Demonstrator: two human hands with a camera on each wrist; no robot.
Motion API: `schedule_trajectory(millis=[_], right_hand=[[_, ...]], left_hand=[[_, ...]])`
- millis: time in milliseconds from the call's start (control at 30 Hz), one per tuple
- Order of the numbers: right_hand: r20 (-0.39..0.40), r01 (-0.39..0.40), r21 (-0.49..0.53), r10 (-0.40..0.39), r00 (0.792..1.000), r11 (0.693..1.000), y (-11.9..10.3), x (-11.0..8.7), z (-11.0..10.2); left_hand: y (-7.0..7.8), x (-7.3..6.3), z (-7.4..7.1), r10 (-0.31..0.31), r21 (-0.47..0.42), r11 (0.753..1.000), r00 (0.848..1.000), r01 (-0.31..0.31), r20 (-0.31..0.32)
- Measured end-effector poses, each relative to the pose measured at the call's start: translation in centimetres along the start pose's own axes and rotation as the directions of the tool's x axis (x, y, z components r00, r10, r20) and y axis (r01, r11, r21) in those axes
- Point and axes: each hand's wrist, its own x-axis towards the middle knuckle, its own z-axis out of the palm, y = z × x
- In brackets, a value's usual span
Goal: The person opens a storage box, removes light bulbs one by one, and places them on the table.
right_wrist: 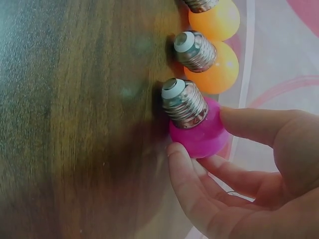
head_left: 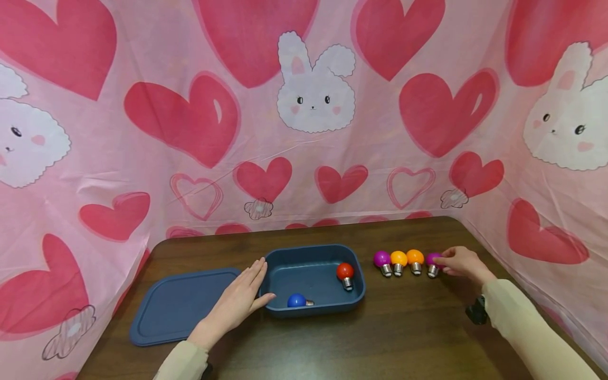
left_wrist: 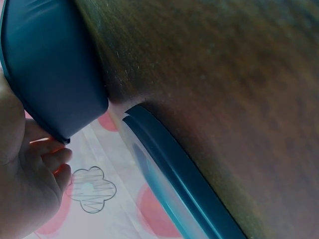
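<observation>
At the right end of a row of bulbs, my right hand (head_left: 462, 262) pinches a purple light bulb (right_wrist: 202, 130) by its round globe between thumb and fingers. The bulb's silver screw base points away from the fingers. My left hand (head_left: 239, 295), fingers straight, touches the left rim of a dark blue box (head_left: 313, 311); in the left wrist view its fingertips are partly behind the box wall. Inside the box lie a red light bulb (head_left: 345, 271) at the right and a blue light bulb (head_left: 296, 300) near the front wall.
Beside the held bulb stand two orange bulbs (head_left: 415, 257) and another purple bulb (head_left: 382, 258). A flat blue lid (head_left: 182, 303) lies left of the box on the brown wooden table (head_left: 361, 348). Pink heart-print cloth (head_left: 304, 148) hangs behind and at both sides.
</observation>
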Motion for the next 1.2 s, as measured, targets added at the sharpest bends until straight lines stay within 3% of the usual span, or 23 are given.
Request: schedule_trajectory(millis=[1200], right_hand=[[-0.010,0.002,-0.056,-0.002,1.000,0.998,-0.02,-0.12,0.24]], left_hand=[[-0.09,0.02,0.15,0.019,-0.005,1.000,0.999,-0.019,-0.030]])
